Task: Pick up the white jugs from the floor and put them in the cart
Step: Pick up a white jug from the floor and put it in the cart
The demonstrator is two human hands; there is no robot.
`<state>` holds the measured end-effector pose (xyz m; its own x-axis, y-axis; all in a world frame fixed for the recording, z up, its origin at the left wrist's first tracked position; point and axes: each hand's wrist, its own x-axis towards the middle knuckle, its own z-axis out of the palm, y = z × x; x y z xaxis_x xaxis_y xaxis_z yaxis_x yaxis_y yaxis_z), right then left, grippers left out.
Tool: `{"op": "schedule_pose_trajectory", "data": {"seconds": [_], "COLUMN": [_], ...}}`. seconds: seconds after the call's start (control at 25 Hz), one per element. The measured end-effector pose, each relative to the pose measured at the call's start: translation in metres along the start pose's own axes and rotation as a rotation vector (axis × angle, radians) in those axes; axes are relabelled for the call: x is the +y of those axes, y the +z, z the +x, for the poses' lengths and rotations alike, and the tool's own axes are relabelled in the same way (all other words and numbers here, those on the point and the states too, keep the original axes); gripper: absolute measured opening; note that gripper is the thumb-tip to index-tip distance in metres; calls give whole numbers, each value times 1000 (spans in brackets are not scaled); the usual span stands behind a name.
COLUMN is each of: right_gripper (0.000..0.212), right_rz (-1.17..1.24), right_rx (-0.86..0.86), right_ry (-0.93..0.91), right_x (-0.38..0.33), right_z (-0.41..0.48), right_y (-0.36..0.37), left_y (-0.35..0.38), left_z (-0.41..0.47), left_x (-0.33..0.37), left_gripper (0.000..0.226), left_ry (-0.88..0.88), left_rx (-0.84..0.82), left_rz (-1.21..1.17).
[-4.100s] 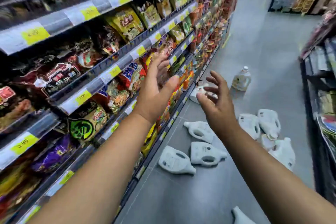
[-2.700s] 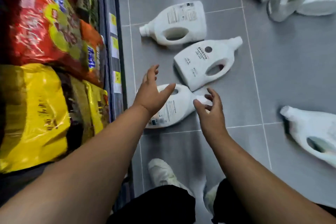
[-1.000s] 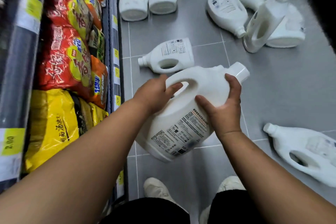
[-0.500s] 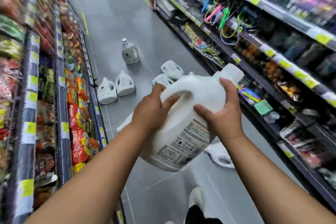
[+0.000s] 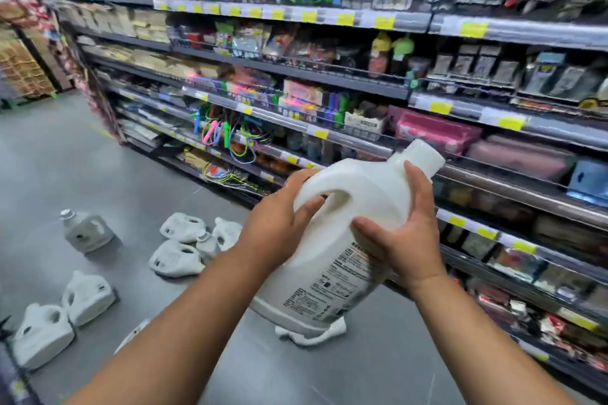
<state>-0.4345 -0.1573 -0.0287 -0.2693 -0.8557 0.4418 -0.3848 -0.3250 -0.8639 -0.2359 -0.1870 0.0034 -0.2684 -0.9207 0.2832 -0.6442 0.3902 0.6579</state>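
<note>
Both hands hold one white jug [image 5: 358,194] in the air. Left hand [image 5: 279,223] is curled round its handle, with the thumb in the handle opening and the fingers over the top. Right hand [image 5: 406,237] clasps the opposite shoulder, thumb across the body and fingers reaching up to just below the cap [image 5: 424,156]. The white jug lies between the two palms, tilted. Its cap points up and to the right, its base is down toward the person, and its printed label [image 5: 332,289] faces the camera.

Directly under the white jug's base, a fallen jug [image 5: 312,334] lies on the grey floor [image 5: 98,174], mostly hidden. Left of the white jug, beyond the left wrist, a cluster of jugs [image 5: 176,261] lies tipped over, touching one another. Farther left an upright jug [image 5: 86,233] stands apart from the cluster. Down and far left of the white jug, near the frame edge, a pair of jugs [image 5: 87,296] sits side by side. Behind the white jug and to its right run store shelves [image 5: 362,76] with yellow price tags. The goods on them are too blurred to name.
</note>
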Motion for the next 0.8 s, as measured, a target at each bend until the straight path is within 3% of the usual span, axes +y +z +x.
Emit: {"op": "schedule_pose_trajectory", "data": {"seconds": [0.2,0.28,0.44,0.64,0.8], "right_gripper": [90,90,90,92,90], "right_rz": [-127,-148,-263,-390,-469], "right_rx": [256,247,441,718,912], "right_ry": [59,83,115,199,333], "right_x": [34,37,55,69,66], "right_z": [1,4,-12,-66,-122], "right_y": [-182,-207,-358,-513,-594], "left_y": [127,148,256,374,456], "left_z": [43,51,60,54,32], "left_x": [135,150,269,408,492], "left_gripper": [38,35,31,29,27], "left_ry": [199,219,312,511,664], "left_rx": [-198,-195,-353,-596,-774], "left_rz": [-74,-114,-222,-298,-382]}}
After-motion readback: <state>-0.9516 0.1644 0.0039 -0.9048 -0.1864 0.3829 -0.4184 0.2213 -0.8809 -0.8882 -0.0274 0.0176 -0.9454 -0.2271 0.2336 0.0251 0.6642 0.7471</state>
